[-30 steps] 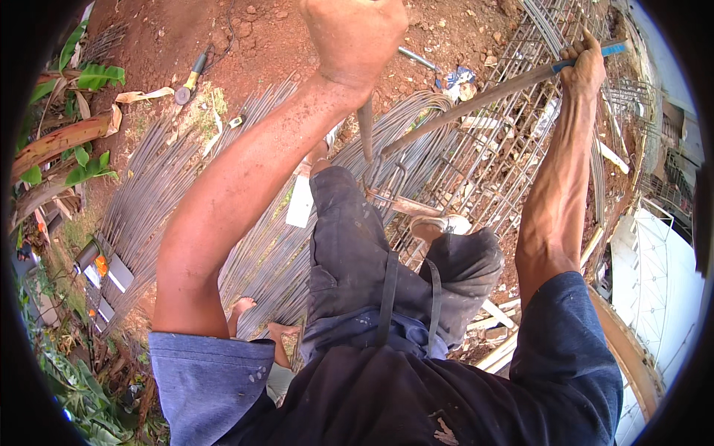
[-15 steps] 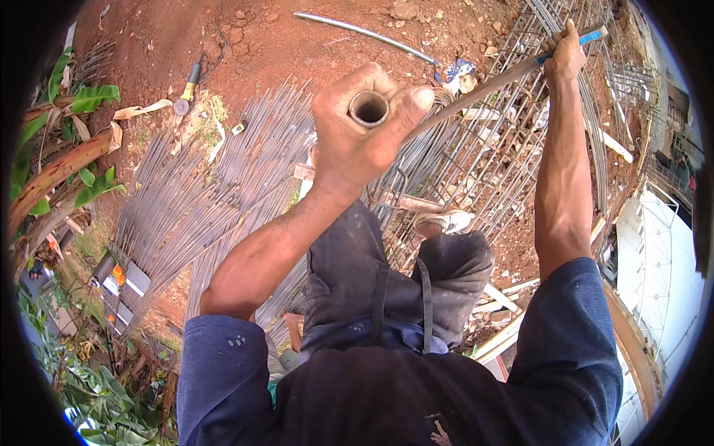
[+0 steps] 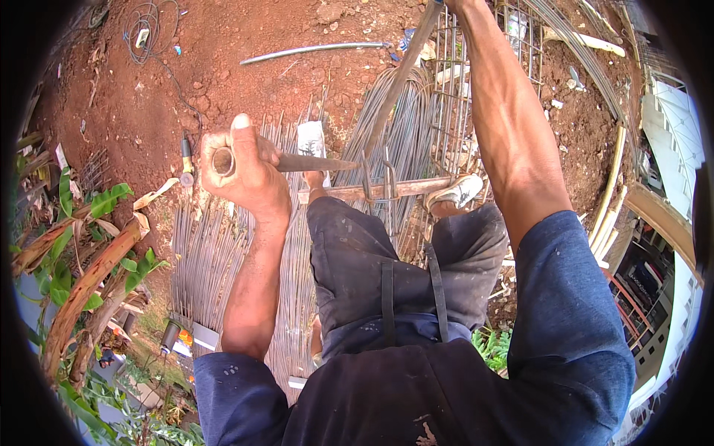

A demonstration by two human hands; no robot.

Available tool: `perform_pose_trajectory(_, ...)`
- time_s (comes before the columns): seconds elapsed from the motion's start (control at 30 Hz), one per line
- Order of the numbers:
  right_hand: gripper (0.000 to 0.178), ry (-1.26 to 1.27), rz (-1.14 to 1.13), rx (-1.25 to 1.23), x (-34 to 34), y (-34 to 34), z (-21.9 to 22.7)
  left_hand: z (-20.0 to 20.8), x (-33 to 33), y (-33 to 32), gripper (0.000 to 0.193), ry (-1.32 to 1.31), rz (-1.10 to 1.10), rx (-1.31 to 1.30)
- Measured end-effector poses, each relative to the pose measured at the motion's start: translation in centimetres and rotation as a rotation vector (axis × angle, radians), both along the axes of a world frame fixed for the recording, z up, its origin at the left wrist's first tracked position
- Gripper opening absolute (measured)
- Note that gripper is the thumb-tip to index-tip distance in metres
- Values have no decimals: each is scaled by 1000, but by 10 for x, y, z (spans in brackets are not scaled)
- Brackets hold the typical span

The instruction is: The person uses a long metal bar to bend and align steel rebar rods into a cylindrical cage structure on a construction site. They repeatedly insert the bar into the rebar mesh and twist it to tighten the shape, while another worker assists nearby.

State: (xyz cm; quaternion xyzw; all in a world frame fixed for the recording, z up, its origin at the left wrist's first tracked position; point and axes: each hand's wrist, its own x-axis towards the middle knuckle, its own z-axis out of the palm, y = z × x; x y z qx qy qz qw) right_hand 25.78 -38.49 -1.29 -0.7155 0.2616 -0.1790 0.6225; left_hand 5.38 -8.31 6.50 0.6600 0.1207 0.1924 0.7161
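Note:
My left hand (image 3: 249, 167) is closed around a metal pipe (image 3: 316, 162), its round open end showing beside my fingers and its narrow length reaching right. At the upper edge, my right hand (image 3: 462, 4), partly cut off, grips the end of a long bar (image 3: 405, 70) that slants down toward the middle. Both tools come close to the bent steel rods (image 3: 378, 184), which stand up on a reddish-brown beam (image 3: 413, 189) between my feet. A light shoe (image 3: 462, 192) is at the beam's right end.
Bundles of thin steel rods (image 3: 204, 260) cover the ground at left, with coiled rods (image 3: 409, 97) ahead. A rebar cage (image 3: 450, 82) lies to the right. An angle grinder (image 3: 186, 167) with a cord, a grey tube (image 3: 312, 50) and banana stems (image 3: 93, 286) are around.
My left hand has moved left and lower, turning the pipe so its length shows. My right hand has swung left and up toward the frame's edge. The view has shifted too.

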Motion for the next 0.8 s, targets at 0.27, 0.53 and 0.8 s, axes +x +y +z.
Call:
perform_pose_trajectory(0.27, 100, 227, 191, -278, 17, 2, 2, -1, -1, -83, 25, -190, -330, 356)
perform_pose_trajectory(0.53, 98, 256, 138, -283, 23, -3, -10, 10, -11, -34, 33, 134, -32, 12)
perform_pose_trajectory(0.8, 96, 243, 150, -283, 20, 6, 1, 4, 34, -46, 27, 65, 143, 85)
